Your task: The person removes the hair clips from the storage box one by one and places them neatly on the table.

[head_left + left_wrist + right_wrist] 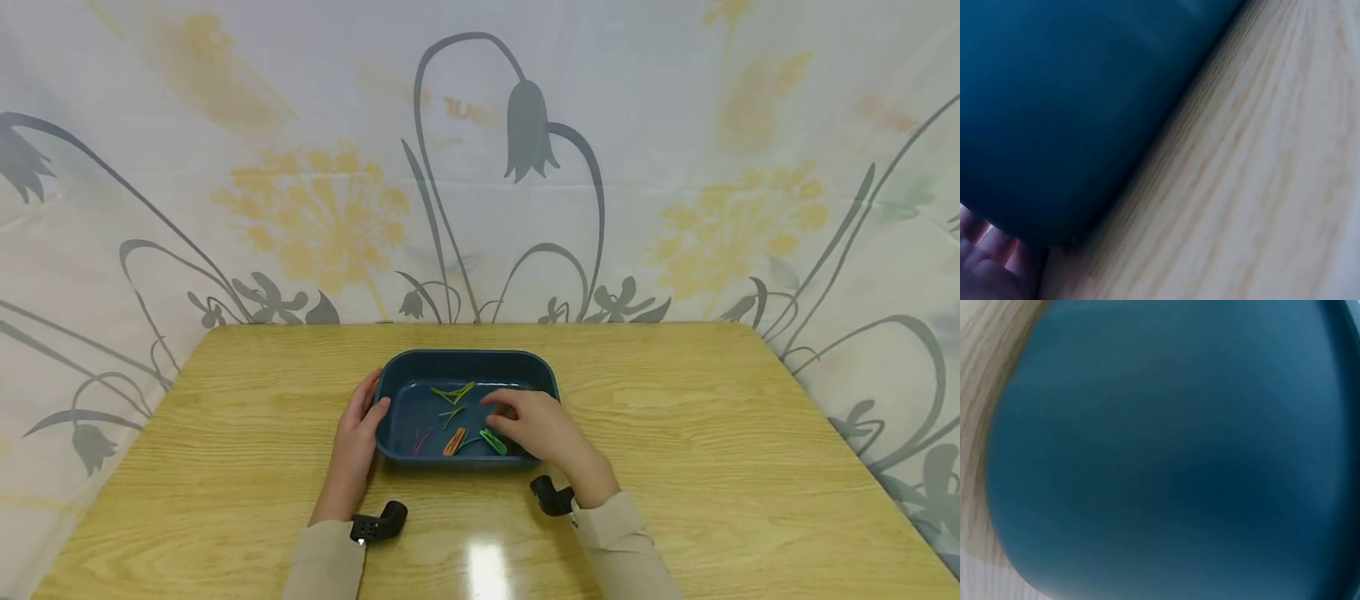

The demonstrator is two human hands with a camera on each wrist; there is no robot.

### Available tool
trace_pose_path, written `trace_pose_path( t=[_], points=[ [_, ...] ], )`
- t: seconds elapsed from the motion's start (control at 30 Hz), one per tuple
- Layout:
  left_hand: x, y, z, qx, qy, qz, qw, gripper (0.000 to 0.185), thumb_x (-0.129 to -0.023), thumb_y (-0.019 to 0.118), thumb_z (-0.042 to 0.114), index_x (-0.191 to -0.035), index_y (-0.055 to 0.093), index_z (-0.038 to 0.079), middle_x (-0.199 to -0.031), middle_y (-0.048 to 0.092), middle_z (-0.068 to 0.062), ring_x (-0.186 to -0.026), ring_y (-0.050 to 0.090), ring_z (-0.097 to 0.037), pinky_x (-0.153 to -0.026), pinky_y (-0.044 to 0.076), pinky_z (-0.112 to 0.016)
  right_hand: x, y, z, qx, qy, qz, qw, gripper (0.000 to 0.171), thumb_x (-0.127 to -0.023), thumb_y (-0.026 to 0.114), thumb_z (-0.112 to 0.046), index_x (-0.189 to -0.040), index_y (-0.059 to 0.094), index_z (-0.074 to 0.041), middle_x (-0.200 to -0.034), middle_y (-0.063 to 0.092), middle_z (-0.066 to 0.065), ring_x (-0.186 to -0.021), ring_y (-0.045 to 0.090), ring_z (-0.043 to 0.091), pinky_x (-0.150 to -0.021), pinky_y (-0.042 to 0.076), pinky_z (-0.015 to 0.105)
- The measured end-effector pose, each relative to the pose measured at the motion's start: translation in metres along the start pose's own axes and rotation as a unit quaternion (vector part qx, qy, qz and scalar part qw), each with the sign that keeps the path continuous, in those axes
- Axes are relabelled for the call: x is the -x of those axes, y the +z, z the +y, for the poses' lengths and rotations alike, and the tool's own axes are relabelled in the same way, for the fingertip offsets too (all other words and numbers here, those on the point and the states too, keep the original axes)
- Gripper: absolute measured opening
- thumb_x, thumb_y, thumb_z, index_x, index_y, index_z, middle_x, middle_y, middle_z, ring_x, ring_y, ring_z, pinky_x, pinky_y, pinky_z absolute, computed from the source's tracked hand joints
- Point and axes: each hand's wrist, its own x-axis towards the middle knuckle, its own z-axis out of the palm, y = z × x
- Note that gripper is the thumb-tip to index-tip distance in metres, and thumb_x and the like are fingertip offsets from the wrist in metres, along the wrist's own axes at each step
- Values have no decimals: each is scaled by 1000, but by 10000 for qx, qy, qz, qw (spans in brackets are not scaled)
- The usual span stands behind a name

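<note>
A dark blue tray sits mid-table and holds several coloured clips: an orange one, a green one, a pink one and yellow-green ones. My left hand grips the tray's left rim, thumb over the edge. The left wrist view shows the tray's outer wall with my fingers beneath it. My right hand reaches into the tray's right side, fingers bent down beside the green clip. Whether it holds anything is hidden. The right wrist view is filled by the blurred blue tray.
The wooden table stretches to both sides of the tray. A flower-print cloth hangs behind and around it. Black wrist cameras sit on both beige sleeves.
</note>
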Motion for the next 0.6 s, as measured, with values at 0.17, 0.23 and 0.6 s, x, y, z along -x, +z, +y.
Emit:
trace_pose_path(
  t=[0.17,0.23,0.6],
  points=[
    [0,-1,0,-47,13,4,10000,46,-98,44,24,-142,33,22,-149,27,-2,-139,19,-19,-112,18,-42,-1,9,-2,996,26,11,9950,25,-91,58,-28,-113,65,-18,-77,60,-12,-53,44,6,-54,38,24],
    [0,-1,0,-83,-31,11,10000,46,-98,43,25,-143,32,23,-149,27,-1,-140,18,-19,-112,18,-42,-2,12,-3,1268,28,37,9919,24,-90,59,-29,-111,66,-20,-73,57,-14,-53,43,6,-52,37,23],
    [-1,0,0,-47,85,23,9999,46,-98,43,20,-143,33,18,-149,28,-3,-139,19,-20,-112,18,-43,-4,13,-7,1557,276,-36,9874,16,-85,65,-30,-99,70,-27,-86,65,-12,-62,49,5,-51,38,23]
  ],
)
